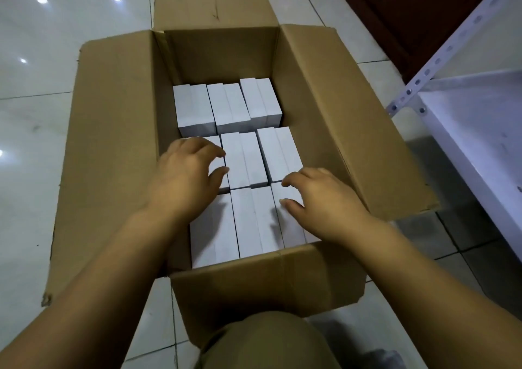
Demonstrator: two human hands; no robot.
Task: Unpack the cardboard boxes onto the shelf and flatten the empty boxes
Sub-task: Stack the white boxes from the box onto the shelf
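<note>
Clearly the unpacking has barely begun. In the head view, the only one there is, a cardboard box [324, 114] sits on the tiled floor [56, 58] with all four flaps folded outward, so the opening step is done. Inside, small white boxes [245, 154] stand packed in three rows running from near to far, filling the layer from wall to wall; no gap shows where one has been lifted out, though whether more layers lie beneath cannot be told.

The left hand [183, 174] reaches into the left side of the middle row, its fingers loosely curled over the top of a white box and its thumb at the edge of the neighbouring one, not plainly closed on anything. The right hand [322, 202] hovers over the right side of the near row, fingers bent and spread, fingertips touching or just above the box tops; it pinches nothing yet.

The white metal shelf [466, 131] stands at the right of the scene, just beside the box's right flap, and its visible deck carries none of the white boxes. By my judgement, everything remains: emptying this box onto the shelf, then flattening it.
</note>
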